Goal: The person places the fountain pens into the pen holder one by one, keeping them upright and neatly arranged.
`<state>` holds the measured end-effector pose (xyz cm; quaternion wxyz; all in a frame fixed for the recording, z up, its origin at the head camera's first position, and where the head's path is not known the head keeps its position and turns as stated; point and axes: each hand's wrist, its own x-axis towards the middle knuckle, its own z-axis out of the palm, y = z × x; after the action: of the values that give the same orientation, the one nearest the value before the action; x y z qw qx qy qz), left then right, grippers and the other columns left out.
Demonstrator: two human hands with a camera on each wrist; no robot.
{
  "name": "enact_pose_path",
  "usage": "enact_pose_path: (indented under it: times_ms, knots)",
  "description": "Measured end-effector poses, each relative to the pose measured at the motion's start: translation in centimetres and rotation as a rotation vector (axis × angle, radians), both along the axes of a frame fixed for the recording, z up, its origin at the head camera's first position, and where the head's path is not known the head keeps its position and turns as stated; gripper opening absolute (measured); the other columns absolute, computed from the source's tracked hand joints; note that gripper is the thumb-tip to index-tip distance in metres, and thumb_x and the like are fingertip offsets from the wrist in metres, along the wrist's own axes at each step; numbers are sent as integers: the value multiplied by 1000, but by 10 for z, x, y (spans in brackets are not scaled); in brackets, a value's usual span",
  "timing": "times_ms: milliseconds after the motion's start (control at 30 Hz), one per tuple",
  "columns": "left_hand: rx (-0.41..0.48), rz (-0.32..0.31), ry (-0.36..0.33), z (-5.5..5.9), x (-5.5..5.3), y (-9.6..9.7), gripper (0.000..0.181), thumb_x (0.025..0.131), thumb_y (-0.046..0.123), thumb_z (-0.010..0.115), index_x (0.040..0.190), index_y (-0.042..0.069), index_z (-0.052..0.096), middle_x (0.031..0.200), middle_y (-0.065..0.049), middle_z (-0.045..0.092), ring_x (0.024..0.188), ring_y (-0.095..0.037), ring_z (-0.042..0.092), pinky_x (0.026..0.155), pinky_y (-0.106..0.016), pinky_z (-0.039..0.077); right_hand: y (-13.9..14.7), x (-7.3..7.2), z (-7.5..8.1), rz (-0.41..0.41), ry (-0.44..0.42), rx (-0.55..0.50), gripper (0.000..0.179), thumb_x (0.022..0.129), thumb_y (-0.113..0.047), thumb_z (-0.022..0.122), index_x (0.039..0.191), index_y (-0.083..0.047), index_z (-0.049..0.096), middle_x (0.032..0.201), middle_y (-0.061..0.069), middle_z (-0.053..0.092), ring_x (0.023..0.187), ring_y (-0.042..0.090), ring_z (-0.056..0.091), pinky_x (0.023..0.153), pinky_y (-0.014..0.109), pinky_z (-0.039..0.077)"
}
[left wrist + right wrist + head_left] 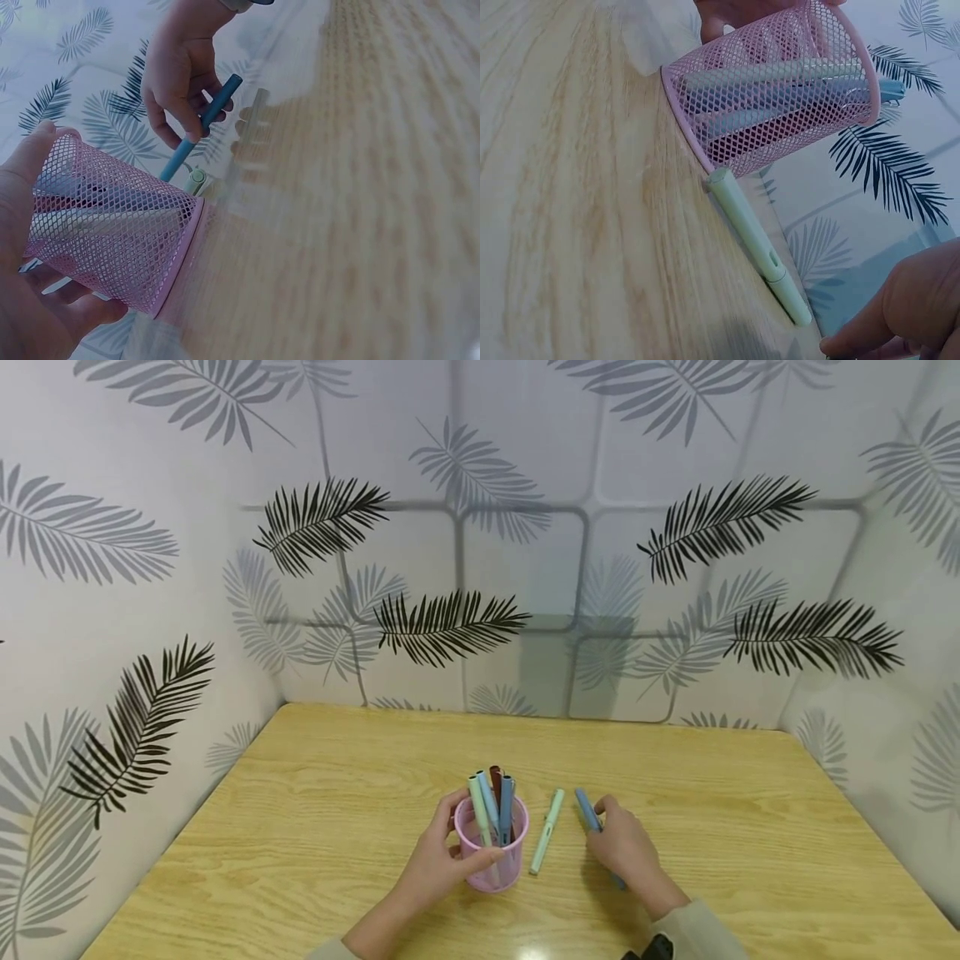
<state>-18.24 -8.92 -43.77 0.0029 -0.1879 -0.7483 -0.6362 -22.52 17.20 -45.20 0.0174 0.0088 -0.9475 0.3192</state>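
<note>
My left hand (431, 867) curls around a pink mesh pen cup (510, 870), thumb across its near side. Standing in the cup are several capped pens: a light green one (479, 812), a light blue one, a darker blue one (506, 808) and a dark red one. To the right, my right hand (626, 845) pinches a blue pen (221, 101) between thumb and fingers, close over the table; its middle is hidden by the hand in the head view. Between cup and right hand, a mint green pen (751, 232) lies on the wood, one end near the cup's base.
The wood-grain table (315, 810) meets leaf-patterned walls (420, 552) at the back and on both sides. A dark band (654, 948) sits at the right wrist, by a pale sleeve (705, 931).
</note>
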Motion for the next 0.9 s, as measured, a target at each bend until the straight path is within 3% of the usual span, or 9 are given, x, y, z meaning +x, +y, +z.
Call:
enact_pose_path:
  times_ms: [567, 733, 900]
  knots:
    - [9, -12, 11, -2, -1, -1, 77, 79, 18, 76, 140, 13, 30, 137, -10, 40, 122, -33, 42, 91, -47, 45, -10, 5, 11, 20, 145, -211, 28, 85, 2, 58, 111, 2, 50, 80, 14, 60, 62, 20, 55, 48, 28, 44]
    - [5, -11, 12, -1, -1, 0, 77, 79, 18, 76, 140, 13, 30, 137, -10, 40, 122, -33, 42, 92, -48, 44, -12, 8, 16, 20, 189, -235, 27, 84, 2, 59, 109, 0, 50, 83, 14, 60, 73, 24, 61, 53, 31, 48]
    - [3, -14, 10, -3, -1, 0, 76, 79, 19, 76, 140, 13, 30, 136, -9, 41, 121, -32, 43, 91, -46, 46, -16, 13, 22, 21, 207, -267, 25, 83, 2, 59, 107, -2, 52, 86, 12, 59, 73, 22, 59, 54, 30, 48]
